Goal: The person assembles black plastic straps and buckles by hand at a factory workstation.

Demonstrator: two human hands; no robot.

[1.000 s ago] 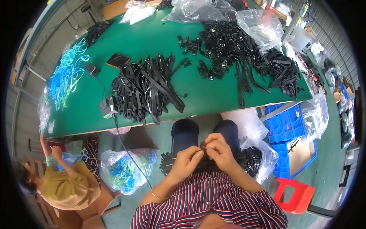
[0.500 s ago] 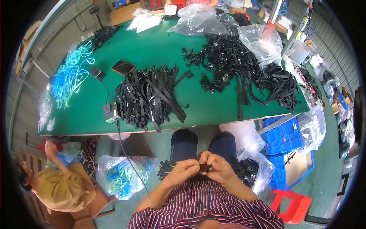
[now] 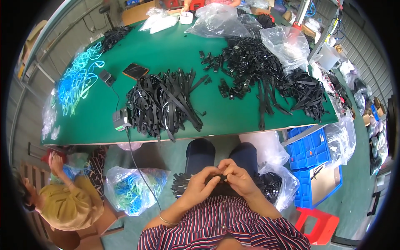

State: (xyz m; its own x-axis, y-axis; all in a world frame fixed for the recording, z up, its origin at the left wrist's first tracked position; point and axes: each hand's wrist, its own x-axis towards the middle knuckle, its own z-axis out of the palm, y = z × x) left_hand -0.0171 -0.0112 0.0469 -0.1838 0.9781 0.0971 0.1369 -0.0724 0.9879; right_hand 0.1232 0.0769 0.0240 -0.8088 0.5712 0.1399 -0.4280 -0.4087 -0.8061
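Observation:
Above my lap, my left hand (image 3: 201, 184) and my right hand (image 3: 239, 180) meet with their fingertips pinched. Between them is a small black piece (image 3: 222, 178), mostly covered by fingers; its exact kind is not clear. On the green table (image 3: 225, 118) in front of me lies a bundle of black straps (image 3: 164, 104). Farther right is a heap of black plastic buckles (image 3: 239, 85), with more black straps (image 3: 306, 96) at its right side.
Blue and green cords (image 3: 77, 83) lie at the table's left, near a phone (image 3: 136, 70) and a corded black device (image 3: 122, 119). Clear bags (image 3: 218, 23) sit at the back. A co-worker (image 3: 73, 204) sits at left; blue crates (image 3: 308, 146) and a red stool (image 3: 318, 227) stand right.
My fingers have shifted around the black piece, which shows less now. My left hand's fingers are more bent. Across the table, another person's hand has moved off the white cup's front.

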